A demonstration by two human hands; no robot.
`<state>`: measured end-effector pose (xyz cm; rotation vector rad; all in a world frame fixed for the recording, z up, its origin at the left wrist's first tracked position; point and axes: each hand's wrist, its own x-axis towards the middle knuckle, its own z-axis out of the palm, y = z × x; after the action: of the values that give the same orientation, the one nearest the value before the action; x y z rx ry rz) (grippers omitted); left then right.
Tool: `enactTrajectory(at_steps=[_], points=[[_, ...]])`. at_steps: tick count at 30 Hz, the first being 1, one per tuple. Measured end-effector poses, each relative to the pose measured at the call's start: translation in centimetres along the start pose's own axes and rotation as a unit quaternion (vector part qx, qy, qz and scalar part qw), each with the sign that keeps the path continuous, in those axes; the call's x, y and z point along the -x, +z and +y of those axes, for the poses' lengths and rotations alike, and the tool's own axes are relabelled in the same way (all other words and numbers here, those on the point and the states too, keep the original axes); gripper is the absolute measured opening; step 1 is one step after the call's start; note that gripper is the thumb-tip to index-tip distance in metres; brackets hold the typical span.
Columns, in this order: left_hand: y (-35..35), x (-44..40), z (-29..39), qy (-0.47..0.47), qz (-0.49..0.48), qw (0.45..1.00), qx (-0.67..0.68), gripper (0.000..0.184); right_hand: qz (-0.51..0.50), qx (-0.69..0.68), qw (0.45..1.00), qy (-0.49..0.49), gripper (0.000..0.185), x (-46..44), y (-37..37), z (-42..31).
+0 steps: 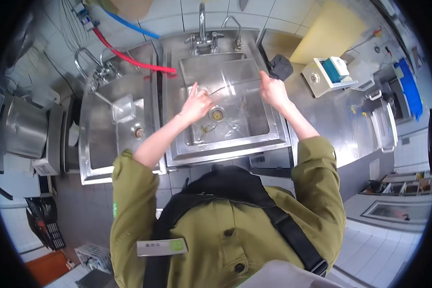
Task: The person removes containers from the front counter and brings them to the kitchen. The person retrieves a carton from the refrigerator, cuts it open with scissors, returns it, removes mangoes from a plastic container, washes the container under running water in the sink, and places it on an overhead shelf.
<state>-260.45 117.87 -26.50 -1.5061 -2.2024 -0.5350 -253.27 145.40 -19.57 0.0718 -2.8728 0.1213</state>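
My left hand is over the left part of the middle steel sink, its index finger stretched out and its other fingers curled. Over the sink's right edge is my right hand, its fingers bent and largely hidden. A clear, see-through sheet or container seems to span the space between both hands, but its outline blends with the steel. The drain shows below, with yellowish-green scraps near it. A dark grey cloth lies just beyond my right hand.
Behind the sink stands a faucet. A red hose reaches its left rim. The left sink holds a clear square scoop. At right are a white-and-teal device, a yellow board and a steel counter.
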Motion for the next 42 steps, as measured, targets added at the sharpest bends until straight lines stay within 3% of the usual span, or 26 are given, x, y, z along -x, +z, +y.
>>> enactTrajectory(at_steps=[2,3,4,5,6,8,9,11,13,14,17,18,19,21,27,31,34,35,37,40,42], points=[[-2.5,0.0,2.4,-0.069,-0.148,0.984,-0.069,0.011,0.052,0.038,0.998,-0.005,0.043,1.6,-1.2,-1.6],[-1.3,1.2,2.3,-0.078,-0.107,0.985,-0.105,0.013,0.148,0.033,0.988,-0.011,0.045,3.2,-2.9,-3.6],[-1.2,1.6,2.5,-0.073,0.004,0.989,-0.128,0.015,0.168,0.021,0.985,0.021,0.048,4.0,-3.1,-4.6],[-1.0,1.0,2.0,-0.14,-0.08,0.974,-0.157,0.019,0.257,0.032,0.964,-0.056,0.053,4.3,-1.3,-4.0],[-0.5,2.3,-0.1,-0.025,0.044,0.998,-0.026,0.03,0.225,0.031,0.973,-0.033,0.049,3.4,-2.8,-4.8],[-6.4,-0.4,3.0,-0.094,-0.171,0.981,-0.022,0.039,0.103,0.014,0.993,0.058,0.039,2.3,-4.7,-5.5],[-7.1,0.1,3.1,-0.1,-0.118,0.988,-0.016,0.041,0.111,0.016,0.991,0.071,0.03,2.0,-6.2,-5.3],[-8.2,0.7,3.1,-0.111,-0.005,0.994,0.003,0.047,0.117,0.057,0.989,0.065,0.032,3.1,-11.2,-5.3],[-9.9,3.5,2.3,-0.17,0.013,0.985,0.012,0.054,0.19,0.077,0.976,0.079,0.035,4.6,-18.9,-6.5],[-10.8,5.7,1.7,-0.198,0.018,0.98,0.016,0.057,0.276,0.146,0.949,0.038,0.034,4.8,-21.3,-4.4],[-13.1,11.9,0.8,-0.259,-0.022,0.965,0.04,0.061,0.371,0.194,0.904,0.089,0.03,6.8,-36.3,-8.4],[-13.8,13.5,0.5,-0.279,-0.043,0.958,0.053,0.063,0.451,0.234,0.86,0.045,0.03,7.1,-40.1,-9.0],[-14.2,14.9,0.1,-0.284,-0.044,0.956,0.064,0.063,0.471,0.267,0.837,0.086,0.032,7.1,-43.6,-9.8],[-14.7,17.2,-0.2,-0.297,-0.048,0.95,0.087,0.063,0.56,0.301,0.769,0.073,0.033,6.6,-49.2,-12.0],[-18.0,20.9,1.3,-0.32,0.043,0.939,0.12,0.059,0.685,0.28,0.658,0.141,0.029,-2.7,-56.0,-15.1],[-19.2,24.2,2.0,-0.383,0.115,0.908,0.12,0.055,0.723,0.242,0.636,0.119,0.018,-11.6,-54.5,-17.2],[-18.6,27.3,3.4,-0.447,0.191,0.866,0.119,0.051,0.714,0.242,0.645,0.126,0.02,-19.8,-52.9,-17.2],[-17.8,28.8,3.5,-0.464,0.209,0.855,0.1,0.051,0.715,0.238,0.649,0.105,0.033,-22.3,-52.1,-17.3],[-16.3,31.1,4.4,-0.516,0.272,0.809,0.072,0.054,0.642,0.197,0.735,0.093,0.047,-25.1,-50.6,-18.5],[-11.0,37.1,4.6,-0.563,0.292,0.773,0.014,0.051,0.522,0.145,0.835,0.095,0.055,-27.4,-48.9,-18.9],[-13.7,36.3,7.2,-0.607,0.258,0.751,-0.006,0.051,0.42,0.112,0.893,0.113,0.056,-28.3,-48.5,-18.6]])
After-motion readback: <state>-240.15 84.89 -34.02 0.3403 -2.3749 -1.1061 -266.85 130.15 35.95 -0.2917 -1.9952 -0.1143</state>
